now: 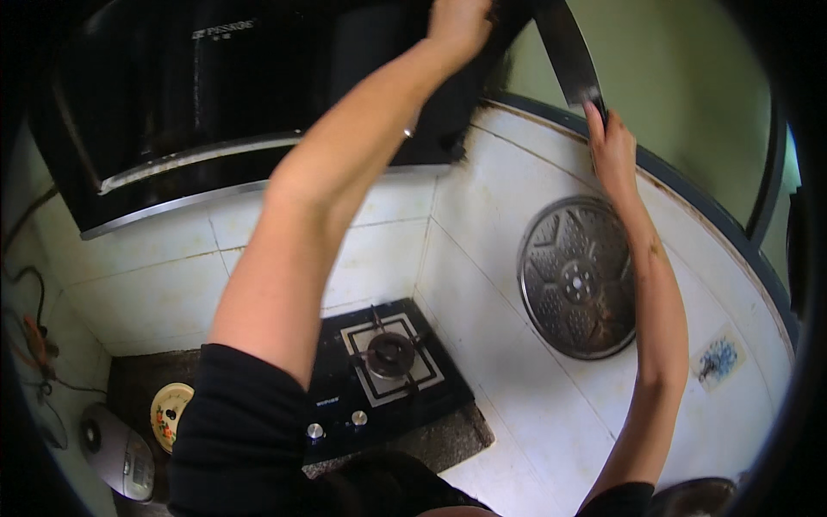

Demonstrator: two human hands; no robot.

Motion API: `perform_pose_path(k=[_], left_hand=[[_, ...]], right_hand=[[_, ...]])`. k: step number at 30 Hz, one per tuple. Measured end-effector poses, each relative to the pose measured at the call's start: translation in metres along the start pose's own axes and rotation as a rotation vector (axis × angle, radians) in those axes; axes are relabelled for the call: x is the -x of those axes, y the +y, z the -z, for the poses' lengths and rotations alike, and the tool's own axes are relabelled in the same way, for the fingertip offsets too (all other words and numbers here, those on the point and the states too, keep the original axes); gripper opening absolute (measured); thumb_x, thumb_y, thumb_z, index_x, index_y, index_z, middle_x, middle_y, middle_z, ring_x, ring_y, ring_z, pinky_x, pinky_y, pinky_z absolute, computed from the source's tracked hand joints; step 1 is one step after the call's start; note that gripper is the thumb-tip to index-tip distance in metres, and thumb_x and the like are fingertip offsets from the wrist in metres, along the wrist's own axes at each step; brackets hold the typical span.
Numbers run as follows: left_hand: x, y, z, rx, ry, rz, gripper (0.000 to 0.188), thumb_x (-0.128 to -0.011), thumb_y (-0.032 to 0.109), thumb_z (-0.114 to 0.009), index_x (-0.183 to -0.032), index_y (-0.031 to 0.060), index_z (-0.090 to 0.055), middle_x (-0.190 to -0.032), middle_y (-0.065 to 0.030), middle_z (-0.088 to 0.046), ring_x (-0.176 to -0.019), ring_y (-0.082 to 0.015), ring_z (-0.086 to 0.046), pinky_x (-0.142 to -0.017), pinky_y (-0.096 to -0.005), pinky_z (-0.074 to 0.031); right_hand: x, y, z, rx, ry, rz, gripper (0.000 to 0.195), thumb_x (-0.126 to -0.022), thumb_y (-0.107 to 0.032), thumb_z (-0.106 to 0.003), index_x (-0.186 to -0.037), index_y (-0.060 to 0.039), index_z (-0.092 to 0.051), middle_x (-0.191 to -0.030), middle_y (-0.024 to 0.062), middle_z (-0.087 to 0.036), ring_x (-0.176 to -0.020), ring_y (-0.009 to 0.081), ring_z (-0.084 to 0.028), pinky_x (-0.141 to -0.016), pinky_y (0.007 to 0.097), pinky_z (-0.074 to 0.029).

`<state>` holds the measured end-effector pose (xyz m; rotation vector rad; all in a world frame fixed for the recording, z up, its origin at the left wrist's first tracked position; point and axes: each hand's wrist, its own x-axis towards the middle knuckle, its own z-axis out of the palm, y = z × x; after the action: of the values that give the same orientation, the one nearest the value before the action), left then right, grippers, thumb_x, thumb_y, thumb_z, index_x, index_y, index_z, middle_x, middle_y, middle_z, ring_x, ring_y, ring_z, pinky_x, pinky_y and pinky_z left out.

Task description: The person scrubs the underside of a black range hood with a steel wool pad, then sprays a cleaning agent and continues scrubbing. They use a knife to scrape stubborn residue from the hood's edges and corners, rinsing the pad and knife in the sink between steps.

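Note:
My right hand (pixel 614 148) is raised by the dark window frame, its fingers around the end of a long, flat dark panel (pixel 568 58) that runs up past the picture's top edge. Higher still, my left hand (pixel 460 26) reaches up in front of the black range hood (pixel 258 84), near its right end. Its fingers are partly cut off by the top edge and blurred, so what it touches cannot be told.
Below lies a black glass gas hob (pixel 336 420) with a burner (pixel 390 355). A round perforated metal steamer plate (pixel 575 284) rests against the tiled wall. At lower left are a rice cooker (pixel 116 452), a floral enamel lid (pixel 169 413) and cables (pixel 42 349).

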<state>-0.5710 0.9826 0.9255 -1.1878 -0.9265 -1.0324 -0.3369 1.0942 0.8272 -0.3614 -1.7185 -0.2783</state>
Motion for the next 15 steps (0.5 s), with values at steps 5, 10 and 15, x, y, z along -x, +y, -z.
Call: perform_pose_path(k=[5, 10, 15], left_hand=[[0.011, 0.013, 0.043, 0.188, -0.002, -0.008, 0.02, -0.064, -0.006, -0.055, -0.079, 0.0042, -0.061, -0.085, -0.017, -0.059, -0.082, -0.0357, -0.057, -0.072, -0.0402, -0.047], [0.027, -0.014, 0.074, 0.116, -0.064, -0.026, 0.022, -0.065, -0.006, -0.058, -0.086, 0.0015, -0.058, -0.098, -0.0137, -0.055, -0.091, -0.0324, -0.056, -0.079, -0.0364, -0.046], [0.064, 0.012, 0.081, 0.058, -0.02, -0.004, 0.036, -0.072, 0.014, -0.069, -0.106, 0.0097, -0.06, -0.109, -0.0128, -0.053, -0.101, -0.0262, -0.054, -0.08, -0.0325, -0.048]], right_hand=[[-0.022, -0.028, 0.022, -0.026, -0.088, 0.1, 0.053, -0.088, -0.05, -0.047, -0.09, 0.0018, -0.058, -0.066, 0.023, -0.059, -0.066, 0.0411, -0.058, -0.061, 0.0466, -0.045], [-0.024, -0.059, 0.0, -0.032, -0.168, 0.155, 0.053, -0.09, -0.047, -0.043, -0.087, 0.0049, -0.055, -0.072, 0.0272, -0.059, -0.073, 0.0431, -0.058, -0.064, 0.0482, -0.046], [-0.024, -0.06, 0.0, -0.228, -0.097, -0.078, 0.051, -0.089, -0.044, -0.047, -0.079, 0.0054, -0.056, -0.067, 0.0265, -0.058, -0.07, 0.0437, -0.059, -0.064, 0.0488, -0.047]])
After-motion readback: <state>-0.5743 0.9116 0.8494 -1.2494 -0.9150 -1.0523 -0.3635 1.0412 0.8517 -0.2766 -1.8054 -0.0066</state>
